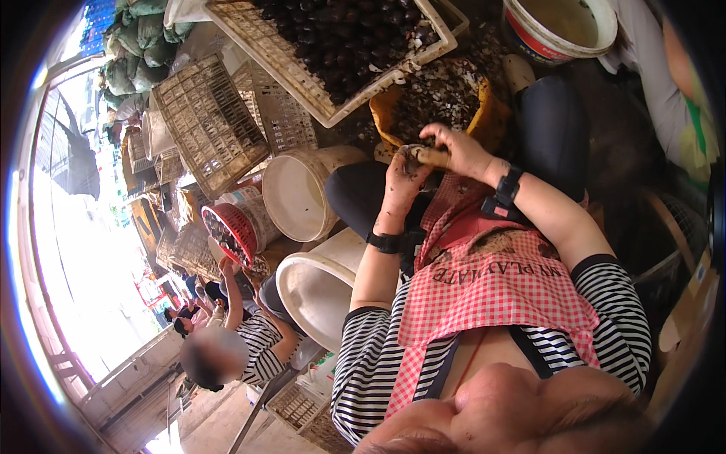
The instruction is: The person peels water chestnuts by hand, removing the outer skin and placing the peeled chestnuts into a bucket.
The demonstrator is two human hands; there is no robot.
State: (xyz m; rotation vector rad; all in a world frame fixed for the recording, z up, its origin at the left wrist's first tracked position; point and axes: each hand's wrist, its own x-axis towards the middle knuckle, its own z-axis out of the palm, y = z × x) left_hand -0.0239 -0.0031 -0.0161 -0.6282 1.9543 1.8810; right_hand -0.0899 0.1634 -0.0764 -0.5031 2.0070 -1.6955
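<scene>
In front of my lap, my left hand (pixel 404 173) is closed around a small dark, rounded piece (pixel 413 164), mostly covered by the fingers; it looks like a water chestnut. Against it, my right hand (pixel 466 150) grips a short tool with a tan handle (pixel 435 158); its working end is hidden. Some right-hand fingers are raised off the tool. Just beyond both hands stands a yellow container (pixel 384 118) full of dark and white peelings (pixel 439 93). Farther forward, a pale plastic crate (pixel 332 116) holds many dark, round corms (pixel 346 42).
A white bucket (pixel 606 31) of murky liquid stands ahead right, by another person's leg (pixel 646 74). To my left are empty-looking buckets (pixel 300 196), stacked crates (pixel 210 125) and a red basket (pixel 241 230) of pieces. A seated co-worker (pixel 266 340) reaches towards that basket.
</scene>
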